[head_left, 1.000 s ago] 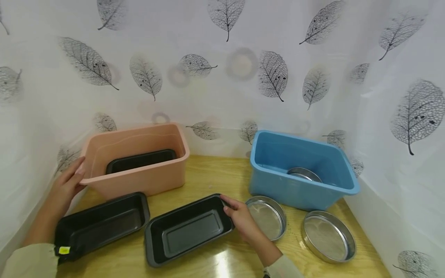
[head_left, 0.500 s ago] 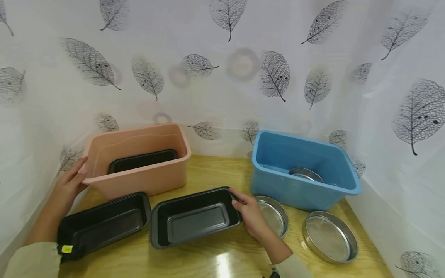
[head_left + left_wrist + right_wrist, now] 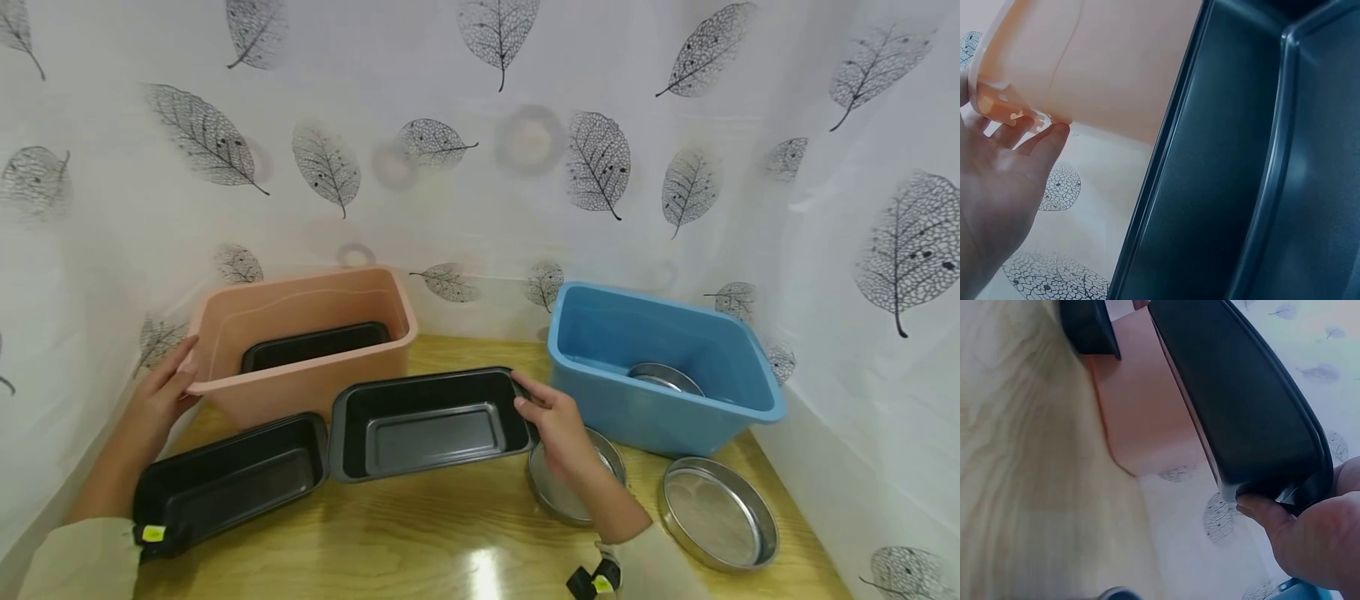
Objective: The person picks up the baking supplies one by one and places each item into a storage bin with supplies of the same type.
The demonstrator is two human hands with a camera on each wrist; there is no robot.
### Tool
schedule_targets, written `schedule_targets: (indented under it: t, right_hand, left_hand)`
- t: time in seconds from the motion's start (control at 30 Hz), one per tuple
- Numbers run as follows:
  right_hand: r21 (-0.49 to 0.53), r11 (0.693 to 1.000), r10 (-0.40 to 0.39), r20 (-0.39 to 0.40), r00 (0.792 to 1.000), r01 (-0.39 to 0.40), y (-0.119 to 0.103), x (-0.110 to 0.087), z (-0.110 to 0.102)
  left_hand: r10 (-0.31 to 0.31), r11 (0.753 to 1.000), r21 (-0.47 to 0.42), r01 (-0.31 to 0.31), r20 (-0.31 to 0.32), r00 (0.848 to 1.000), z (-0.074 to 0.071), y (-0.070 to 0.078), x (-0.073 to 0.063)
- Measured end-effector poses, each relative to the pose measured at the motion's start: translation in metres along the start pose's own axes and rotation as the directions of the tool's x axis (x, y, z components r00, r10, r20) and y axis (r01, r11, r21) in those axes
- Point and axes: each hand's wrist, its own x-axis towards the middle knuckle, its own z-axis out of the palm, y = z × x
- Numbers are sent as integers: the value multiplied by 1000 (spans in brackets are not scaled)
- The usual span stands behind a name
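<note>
My right hand (image 3: 558, 421) pinches the right end of a black loaf pan (image 3: 435, 433), thumb on one side of the rim and fingers on the other. In the right wrist view the underside of that loaf pan (image 3: 1241, 394) shows, lifted off the table. At the left, my left hand (image 3: 153, 408) grips the end rim of a pink plastic bin (image 3: 322, 379); the left wrist view shows fingers (image 3: 1050, 147) hooked at its handle cutout. Inside the bin lies another black loaf pan (image 3: 318, 346). A third loaf pan (image 3: 240, 492) sits in front of the bin, beside my left forearm.
A blue plastic bin (image 3: 622, 408) stands at the back right with a round metal pan (image 3: 663, 379) inside. Two more shallow round pans lie before it, one pan (image 3: 716, 517) at the right, the other (image 3: 558, 492) partly under my right forearm. A leaf-print curtain (image 3: 465, 208) hangs behind.
My right hand has raised the loaf pan off the table and carried it away from me, slightly to the right, toward the pink bin's front. My left hand keeps its hold on the bin.
</note>
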Motion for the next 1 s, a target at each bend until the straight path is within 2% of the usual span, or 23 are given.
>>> schedule_targets:
  t: [0.2, 0.43, 0.57, 0.73, 1.0]
  right_hand:
    - [-39, 998, -40, 22, 999, 41, -18, 7, 3]
    - [-142, 979, -141, 52, 989, 147, -42, 18, 13]
    - [-169, 976, -126, 66, 990, 135, -55, 27, 22]
    - [-130, 984, -110, 80, 991, 119, -66, 41, 37]
    - [-158, 977, -127, 119, 985, 145, -89, 59, 59]
  left_hand:
    - [-7, 1000, -6, 7, 18, 1000, 2, -1, -1]
    - [-11, 1000, -10, 11, 17, 1000, 2, -2, -3]
    - [-4, 1000, -22, 5, 15, 1000, 1, -1, -2]
    - [-3, 999, -38, 3, 20, 1000, 1, -2, -1]
    - [-6, 1000, -30, 6, 15, 1000, 0, 1, -1]
